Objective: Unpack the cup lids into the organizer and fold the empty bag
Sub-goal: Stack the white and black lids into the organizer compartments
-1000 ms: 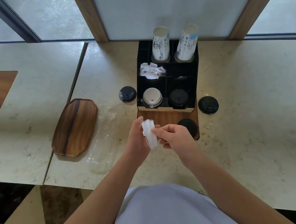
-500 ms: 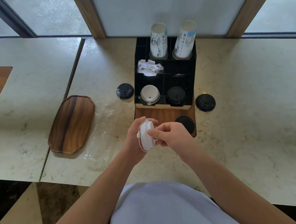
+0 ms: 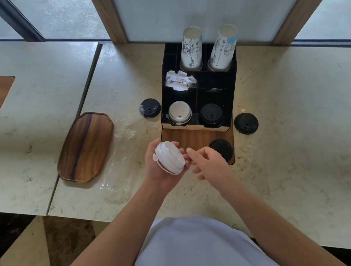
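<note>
I see the pale stone desk (image 3: 283, 147) filling most of the view, with a second slab to its left. At its far edge stands the black organizer (image 3: 234, 93) on a wooden base. Its back row holds two stacks of printed paper cups (image 3: 191, 48), a crumpled white paper (image 3: 180, 79) sits in a middle compartment, and the front compartments hold a white lid stack (image 3: 179, 113) on the left and a black lid stack (image 3: 211, 113) on the right. A wooden tray (image 3: 86, 146) lies left of the organizer, and the clear empty bag (image 3: 119, 156) lies flat on the desk between the tray and my hands. Three black lids (image 3: 246, 123) lie loose: one either side of the organizer, one on the wooden base. My left hand (image 3: 162, 168) grips a small stack of white lids (image 3: 169, 157) tilted on edge above the desk. My right hand (image 3: 208, 163) is just beside it, fingers relaxed and spread, holding nothing.
</note>
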`<move>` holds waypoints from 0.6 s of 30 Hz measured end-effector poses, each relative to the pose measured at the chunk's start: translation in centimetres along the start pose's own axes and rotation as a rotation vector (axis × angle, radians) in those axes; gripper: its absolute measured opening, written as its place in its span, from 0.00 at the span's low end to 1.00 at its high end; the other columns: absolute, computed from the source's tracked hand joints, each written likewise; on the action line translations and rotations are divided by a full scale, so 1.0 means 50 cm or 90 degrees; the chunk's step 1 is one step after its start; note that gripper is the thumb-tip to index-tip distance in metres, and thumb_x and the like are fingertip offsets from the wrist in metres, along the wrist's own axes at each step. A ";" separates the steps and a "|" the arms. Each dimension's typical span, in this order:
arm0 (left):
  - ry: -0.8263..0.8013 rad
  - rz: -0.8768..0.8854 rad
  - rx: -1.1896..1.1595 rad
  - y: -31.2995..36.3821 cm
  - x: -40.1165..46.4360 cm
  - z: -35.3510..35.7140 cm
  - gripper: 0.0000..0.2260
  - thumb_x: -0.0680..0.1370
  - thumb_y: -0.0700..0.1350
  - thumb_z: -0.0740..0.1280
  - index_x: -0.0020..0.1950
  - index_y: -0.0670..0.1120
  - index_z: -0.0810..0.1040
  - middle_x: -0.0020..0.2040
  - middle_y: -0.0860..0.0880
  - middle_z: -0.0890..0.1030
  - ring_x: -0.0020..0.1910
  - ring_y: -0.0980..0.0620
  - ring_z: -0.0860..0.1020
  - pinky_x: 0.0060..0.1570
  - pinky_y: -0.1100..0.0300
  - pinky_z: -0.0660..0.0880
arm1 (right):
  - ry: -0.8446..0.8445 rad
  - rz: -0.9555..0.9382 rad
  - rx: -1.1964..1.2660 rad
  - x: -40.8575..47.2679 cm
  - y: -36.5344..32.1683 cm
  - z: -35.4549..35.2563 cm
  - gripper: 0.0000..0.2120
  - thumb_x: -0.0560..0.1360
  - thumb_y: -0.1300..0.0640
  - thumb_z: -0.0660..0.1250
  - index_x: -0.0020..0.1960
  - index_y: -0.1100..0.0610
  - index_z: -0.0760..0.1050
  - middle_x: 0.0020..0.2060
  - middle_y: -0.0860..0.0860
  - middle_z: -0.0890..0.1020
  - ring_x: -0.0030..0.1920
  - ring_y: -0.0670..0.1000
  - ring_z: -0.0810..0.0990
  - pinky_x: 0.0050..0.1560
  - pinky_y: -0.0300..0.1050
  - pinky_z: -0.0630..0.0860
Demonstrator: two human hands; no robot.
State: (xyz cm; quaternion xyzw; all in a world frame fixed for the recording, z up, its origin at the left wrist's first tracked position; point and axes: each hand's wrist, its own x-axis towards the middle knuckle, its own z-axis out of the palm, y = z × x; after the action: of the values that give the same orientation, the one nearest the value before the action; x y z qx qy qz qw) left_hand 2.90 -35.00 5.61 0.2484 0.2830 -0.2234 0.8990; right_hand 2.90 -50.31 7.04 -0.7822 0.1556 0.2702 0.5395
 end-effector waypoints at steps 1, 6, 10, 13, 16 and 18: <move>0.000 0.013 -0.006 0.003 0.003 0.003 0.19 0.74 0.58 0.65 0.47 0.41 0.77 0.42 0.43 0.75 0.40 0.45 0.76 0.44 0.52 0.74 | -0.065 0.087 0.035 0.003 0.000 -0.003 0.20 0.76 0.35 0.65 0.50 0.52 0.78 0.39 0.47 0.86 0.36 0.42 0.85 0.39 0.45 0.85; 0.024 0.080 0.151 0.012 0.021 0.027 0.20 0.73 0.59 0.68 0.49 0.42 0.79 0.42 0.45 0.77 0.41 0.49 0.76 0.46 0.54 0.73 | -0.320 0.220 0.289 0.011 0.007 -0.015 0.27 0.77 0.38 0.67 0.63 0.60 0.76 0.50 0.60 0.87 0.48 0.57 0.87 0.44 0.46 0.82; 0.044 0.106 0.284 0.033 0.034 0.043 0.25 0.66 0.58 0.73 0.55 0.43 0.79 0.47 0.44 0.78 0.43 0.49 0.77 0.44 0.54 0.74 | -0.236 0.196 0.381 0.041 -0.002 -0.015 0.19 0.78 0.49 0.70 0.60 0.63 0.79 0.45 0.58 0.87 0.42 0.53 0.86 0.41 0.44 0.82; 0.035 0.108 0.309 0.048 0.055 0.042 0.23 0.69 0.59 0.73 0.58 0.47 0.80 0.50 0.45 0.79 0.46 0.47 0.77 0.45 0.52 0.75 | -0.192 0.192 0.387 0.072 -0.012 -0.026 0.16 0.78 0.51 0.71 0.58 0.62 0.79 0.44 0.58 0.87 0.42 0.54 0.87 0.42 0.45 0.83; 0.027 0.137 0.334 0.060 0.081 0.035 0.19 0.76 0.56 0.69 0.65 0.51 0.80 0.61 0.44 0.78 0.56 0.43 0.79 0.55 0.46 0.77 | -0.140 0.186 0.386 0.106 -0.024 -0.039 0.13 0.78 0.52 0.71 0.58 0.60 0.79 0.47 0.58 0.87 0.44 0.54 0.87 0.42 0.44 0.83; 0.046 0.152 0.346 0.070 0.095 0.030 0.19 0.77 0.54 0.69 0.67 0.53 0.80 0.66 0.45 0.79 0.60 0.43 0.80 0.56 0.49 0.79 | -0.069 0.181 0.387 0.135 -0.031 -0.050 0.11 0.78 0.54 0.72 0.58 0.58 0.80 0.48 0.55 0.88 0.46 0.52 0.87 0.41 0.43 0.82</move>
State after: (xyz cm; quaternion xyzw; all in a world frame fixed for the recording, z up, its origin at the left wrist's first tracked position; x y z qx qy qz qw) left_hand 8.91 -34.38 4.83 0.5190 0.2136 -0.1747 0.8090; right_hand 9.80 -51.74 4.89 -0.5404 0.3074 0.3252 0.7125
